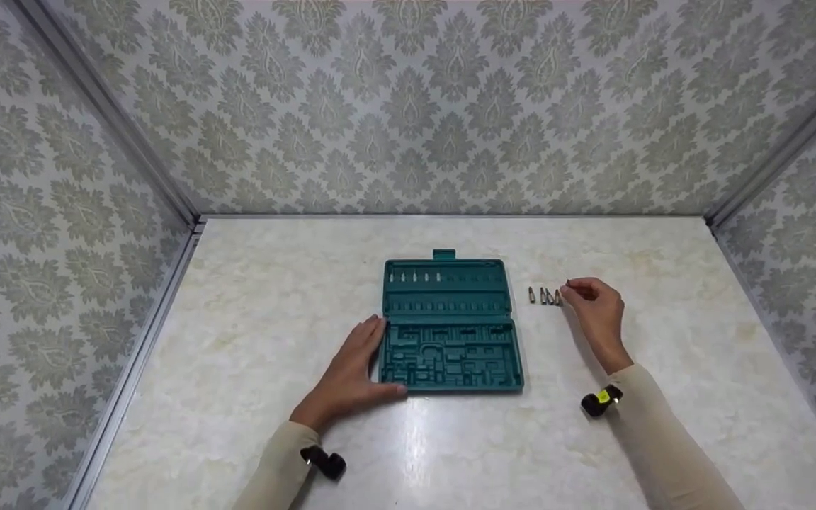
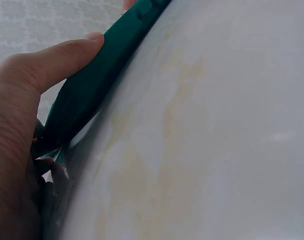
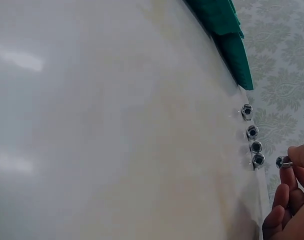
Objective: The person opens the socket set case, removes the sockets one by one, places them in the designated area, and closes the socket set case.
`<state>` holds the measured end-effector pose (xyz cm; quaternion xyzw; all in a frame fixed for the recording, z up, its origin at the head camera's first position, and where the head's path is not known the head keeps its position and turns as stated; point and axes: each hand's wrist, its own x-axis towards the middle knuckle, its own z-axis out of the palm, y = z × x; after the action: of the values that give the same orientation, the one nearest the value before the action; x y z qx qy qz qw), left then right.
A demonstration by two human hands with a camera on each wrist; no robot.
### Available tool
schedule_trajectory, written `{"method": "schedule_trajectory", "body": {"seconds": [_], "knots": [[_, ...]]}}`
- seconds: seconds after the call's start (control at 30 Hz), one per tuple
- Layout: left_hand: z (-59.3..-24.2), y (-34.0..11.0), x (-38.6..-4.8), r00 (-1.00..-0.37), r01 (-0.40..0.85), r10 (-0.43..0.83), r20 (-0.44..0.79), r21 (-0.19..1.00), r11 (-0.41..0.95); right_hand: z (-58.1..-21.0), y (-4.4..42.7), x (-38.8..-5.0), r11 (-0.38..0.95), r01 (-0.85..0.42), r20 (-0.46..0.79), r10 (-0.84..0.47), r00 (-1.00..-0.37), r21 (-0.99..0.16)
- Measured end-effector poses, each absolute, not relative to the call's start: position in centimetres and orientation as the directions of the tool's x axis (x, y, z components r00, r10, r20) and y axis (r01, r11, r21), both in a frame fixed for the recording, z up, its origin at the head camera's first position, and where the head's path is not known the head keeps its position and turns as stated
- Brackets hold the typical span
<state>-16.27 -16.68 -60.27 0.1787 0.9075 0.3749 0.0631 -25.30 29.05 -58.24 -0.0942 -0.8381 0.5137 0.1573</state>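
- Nearest the camera, along the bottom of the head view: two pale sleeves (image 1: 670, 446), one left of centre, one at lower right, each with a small black wrist device (image 1: 324, 464) near the cuff, the right-hand one marked with yellow.
- Just above the left cuff, lower left of centre: left hand (image 1: 348, 375), resting at the lower left corner of an open green case (image 1: 465, 292).
- Left fingers close together along the case's left edge, thumb spread well away from them and touching the lower edge; in the left wrist view, thumb tip against the green side. Cannot tell there how far the other fingers bend, being shadowed and partly hidden.
- Right of centre: right hand (image 1: 598, 304), thumb and forefinger pinching a small metal socket (image 3: 281, 162), open end toward the left of the right wrist view; other fingers curled loosely below.
- Between case and right hand, on the pale tabletop (image 1: 252, 319): four more sockets (image 3: 256, 147), lying in a short row, leftmost a little apart, other three close together, rightmost just beside the pinching fingertips.
- In the middle of the head view: case lying flat and unfolded, five small silver pieces (image 1: 414, 276) at the left of its top row, moulded recesses of many shapes in the lower half, latch tab (image 1: 443, 254) at the upper edge.
- Across the upper frame: leaf-patterned wall (image 1: 450, 142), with metal strips (image 1: 112, 113) slanting down both sides.
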Motion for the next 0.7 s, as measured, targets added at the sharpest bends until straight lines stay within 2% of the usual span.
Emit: {"method": "schedule_trajectory", "body": {"seconds": [0.37, 0.7], "knots": [[-60.4, -16.8, -16.3, -0.929, 0.273, 0.369, 0.02, 0.71, 0.649, -59.4, 29.6, -25.0, 0.52, 0.027, 0.173, 0.332, -0.927, -0.854], [-60.3, -16.6, -16.2, -0.931, 0.269, 0.365, 0.018, 0.71, 0.651, -59.2, 28.9, -25.4, 0.561, 0.12, 0.123, 0.376, -0.919, -0.819]]}}
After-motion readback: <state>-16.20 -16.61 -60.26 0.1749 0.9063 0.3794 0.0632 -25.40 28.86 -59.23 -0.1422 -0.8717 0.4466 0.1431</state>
